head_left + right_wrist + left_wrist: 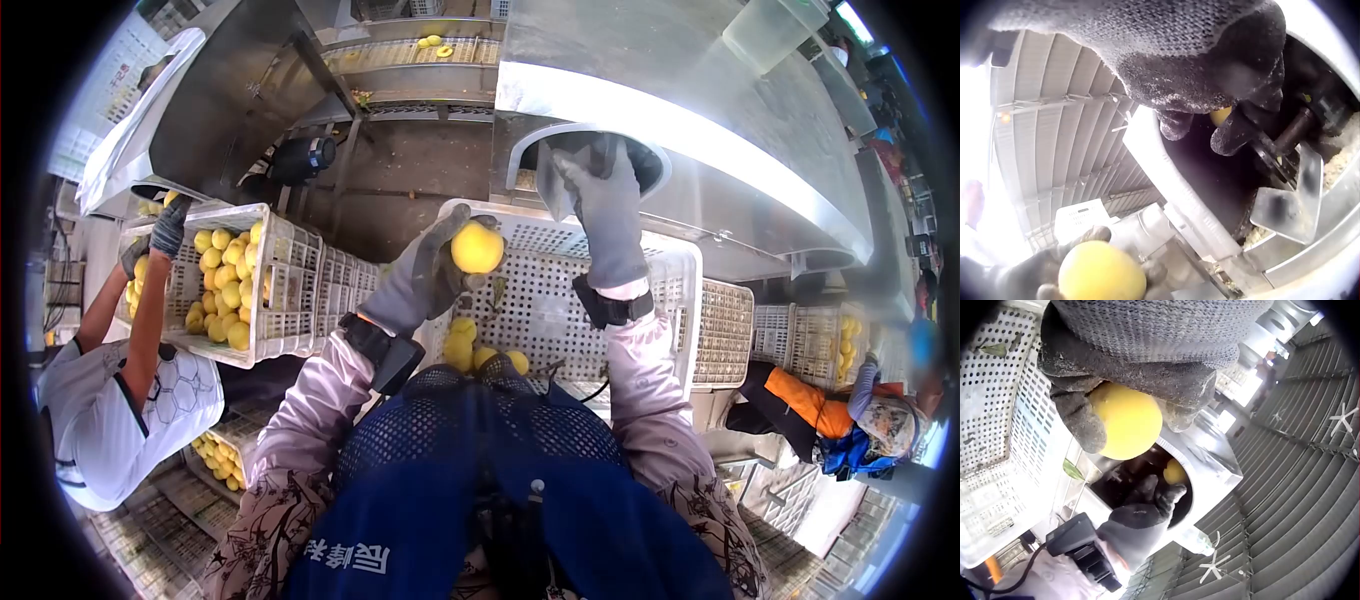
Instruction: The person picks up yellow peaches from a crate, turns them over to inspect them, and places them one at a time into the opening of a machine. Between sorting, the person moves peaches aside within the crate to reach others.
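My gloved left hand (432,268) grips a round yellow fruit (477,247) above the near left part of a white perforated crate (545,300). Fingers and thumb wrap its sides in the left wrist view. My gloved right hand (608,205) reaches into the rounded opening (660,172) of a metal machine. Inside, another yellow fruit (1174,472) shows just beyond the right fingers, which stand apart from the thumb. In the right wrist view that fruit (1220,117) is mostly hidden behind the glove. Metal blades (1288,212) sit beside it in the dark opening.
Several yellow fruits (458,350) lie in the crate's near left corner. At left, a person (130,400) works over a crate full of fruit (225,285). Another person (850,415) is at far right. The machine's metal edge (690,110) runs above my right hand.
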Available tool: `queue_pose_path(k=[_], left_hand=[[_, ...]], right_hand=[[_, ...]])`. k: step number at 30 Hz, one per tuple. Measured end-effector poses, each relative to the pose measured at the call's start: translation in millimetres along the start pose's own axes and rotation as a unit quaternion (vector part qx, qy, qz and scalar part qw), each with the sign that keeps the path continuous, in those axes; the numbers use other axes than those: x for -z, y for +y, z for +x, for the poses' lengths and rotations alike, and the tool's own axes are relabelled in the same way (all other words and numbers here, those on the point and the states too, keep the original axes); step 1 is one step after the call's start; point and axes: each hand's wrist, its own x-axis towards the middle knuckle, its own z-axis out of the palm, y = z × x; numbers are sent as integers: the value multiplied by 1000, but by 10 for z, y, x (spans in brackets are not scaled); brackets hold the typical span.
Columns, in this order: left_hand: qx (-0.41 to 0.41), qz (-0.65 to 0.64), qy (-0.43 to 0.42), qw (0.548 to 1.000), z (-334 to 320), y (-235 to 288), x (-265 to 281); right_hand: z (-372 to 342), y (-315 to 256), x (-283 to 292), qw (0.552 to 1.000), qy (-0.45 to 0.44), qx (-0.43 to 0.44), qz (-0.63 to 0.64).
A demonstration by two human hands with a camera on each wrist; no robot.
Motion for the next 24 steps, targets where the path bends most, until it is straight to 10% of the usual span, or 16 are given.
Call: queue_pose_path(k=[6,15,17,21,23,24], left_hand=[[2,-38,-5,999,-32,-36,-184],[-79,44,-22,996,-121,-74,-410],[-69,-2,-34,997,-146,-129,-298],[48,142,74,986,-240,-568,247],[93,538,104,831,-319,-783,505],[96,538,103,831,-280,-829,615]], right_hand=[[-1035,-318,25,951,-279,-107,-82],[-1065,-199,0,988,-126,68,-64],[-881,-147,-2,984,29,80,-155],[-501,78,-100,974,28,-54,-217],[-356,157,-128,967,0,-68,-245],[-325,190,-150,967,0,-72,-246]])
